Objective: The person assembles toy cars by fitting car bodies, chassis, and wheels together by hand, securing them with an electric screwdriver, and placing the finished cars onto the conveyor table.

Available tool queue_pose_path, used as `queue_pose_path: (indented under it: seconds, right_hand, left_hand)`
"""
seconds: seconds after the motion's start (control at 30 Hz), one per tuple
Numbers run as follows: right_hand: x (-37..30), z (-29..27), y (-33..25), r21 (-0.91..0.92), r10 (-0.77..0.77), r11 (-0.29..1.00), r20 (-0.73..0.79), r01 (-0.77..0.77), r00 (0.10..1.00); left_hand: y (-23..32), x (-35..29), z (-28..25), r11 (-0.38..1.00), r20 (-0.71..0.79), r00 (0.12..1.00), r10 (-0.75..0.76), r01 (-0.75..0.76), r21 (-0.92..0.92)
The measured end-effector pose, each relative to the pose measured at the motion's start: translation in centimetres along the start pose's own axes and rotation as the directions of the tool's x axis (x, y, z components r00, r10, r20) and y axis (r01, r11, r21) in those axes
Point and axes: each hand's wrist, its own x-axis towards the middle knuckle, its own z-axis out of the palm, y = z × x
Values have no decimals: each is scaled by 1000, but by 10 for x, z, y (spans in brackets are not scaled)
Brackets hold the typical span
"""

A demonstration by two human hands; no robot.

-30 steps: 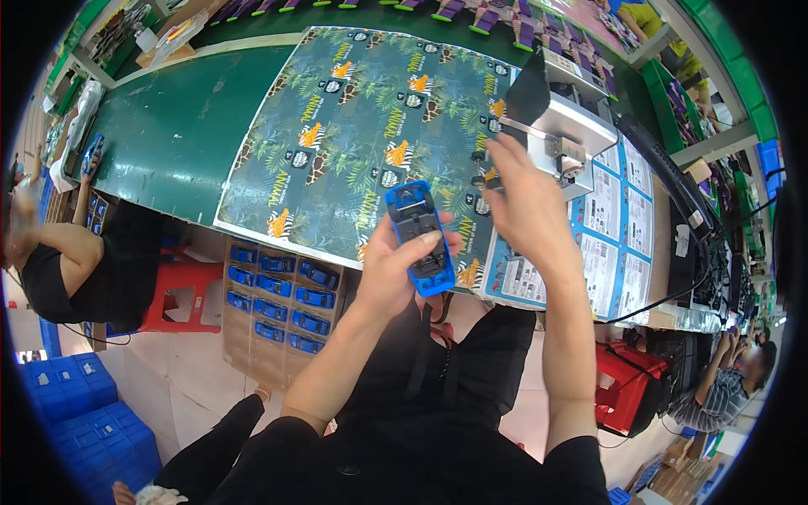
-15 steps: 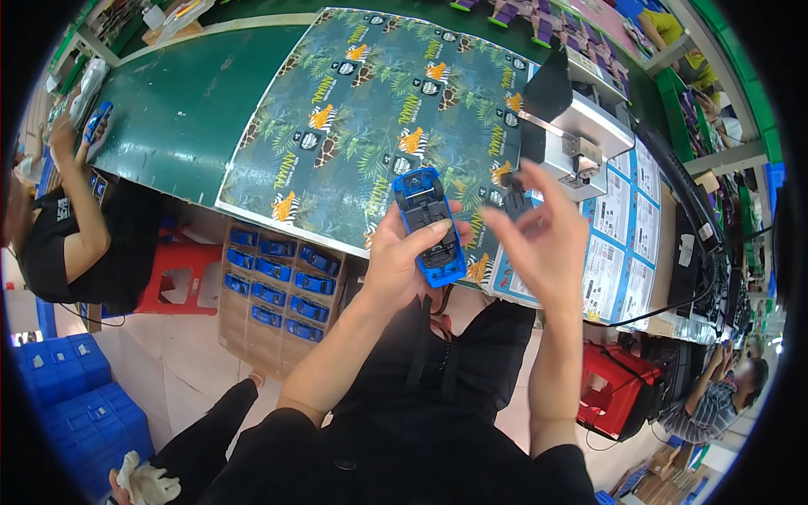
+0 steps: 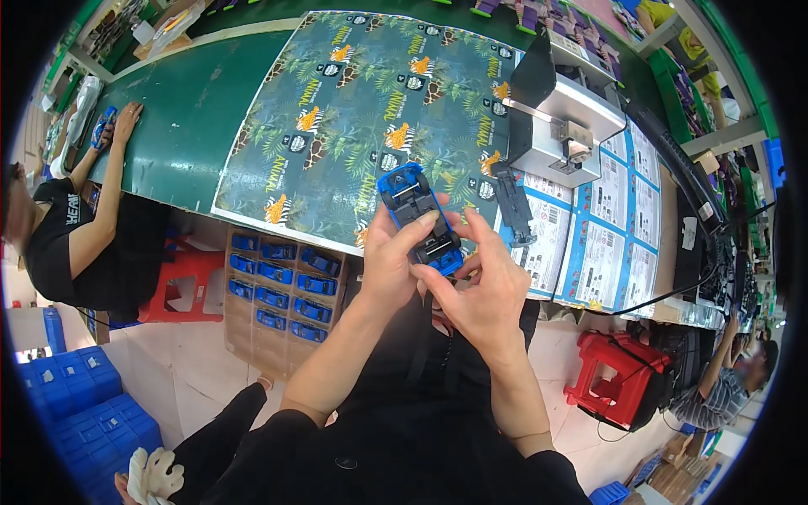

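A blue toy car (image 3: 408,190) is held underside up above the table's front edge, showing its dark chassis and wheels. My left hand (image 3: 393,257) is wrapped round it from the left, thumb pressed on the chassis. My right hand (image 3: 486,290) closes on the car's near end, thumb at its lower corner and fingers along its right side; whatever lies between those fingers is hidden. Just right of the car, a long dark grey plastic part (image 3: 512,206) rests on the table, apart from both hands.
Printed sheets (image 3: 328,109) cover the green table (image 3: 181,135). A grey metal machine (image 3: 560,139) stands at the right, near a black cable. Below the table edge sits a cardboard tray (image 3: 244,332) of blue cars. A co-worker (image 3: 93,227) holds another car at left; red stools (image 3: 610,383) flank me.
My right hand has moved left and nearer, from beside the dark grey part onto the car's near end. The car stays in my left hand. The co-worker's near hand now rests on the table.
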Motion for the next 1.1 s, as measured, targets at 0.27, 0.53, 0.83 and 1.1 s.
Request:
queue_pose_path:
  seconds: [0.27, 0.53, 0.83, 1.1]
  right_hand:
    - [-1, -6, 2, 44, 36, 998, 39, -38, 999]
    - [-4, -4, 5, 53, 33, 998, 53, -36, 998]
    - [-4, -7, 7, 78, 33, 996, 44, -36, 998]
    - [20, -46, 68, -434, 57, 895, -113, -101, 992]
  left_hand:
    - [1, 0, -1, 1000, 9, 1000, -18, 18, -20]
    - [4, -2, 5, 999, 32, 999, 4, -3, -40]
    - [1, 0, -3, 1000, 74, 997, -7, 9, -30]
    - [-1, 1, 2, 999, 2, 999, 49, -49, -15]
